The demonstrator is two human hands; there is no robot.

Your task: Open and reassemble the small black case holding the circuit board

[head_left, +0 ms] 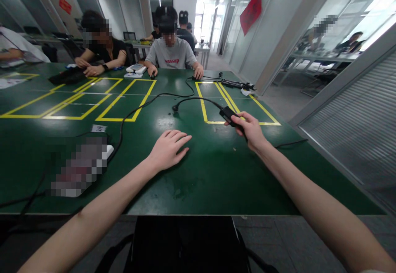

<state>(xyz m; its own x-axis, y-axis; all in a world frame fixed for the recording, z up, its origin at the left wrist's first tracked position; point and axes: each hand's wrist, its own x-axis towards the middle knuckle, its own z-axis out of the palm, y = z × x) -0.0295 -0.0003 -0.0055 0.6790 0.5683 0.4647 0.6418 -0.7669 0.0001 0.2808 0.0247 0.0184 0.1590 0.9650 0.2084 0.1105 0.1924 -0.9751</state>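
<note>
My right hand is closed around a small black box on a cable, held above the green table. From the box's far end a black cable arches left to a round black end piece. Another stretch of cable runs out to the right behind my wrist. My left hand is at the middle of the table, palm down, fingers spread, with nothing in it.
At the left lies a blurred-out object beside a long black cable. Yellow tape outlines mark the tabletop. Across the table, a person in grey handles black items; a black folded stand lies at the far right.
</note>
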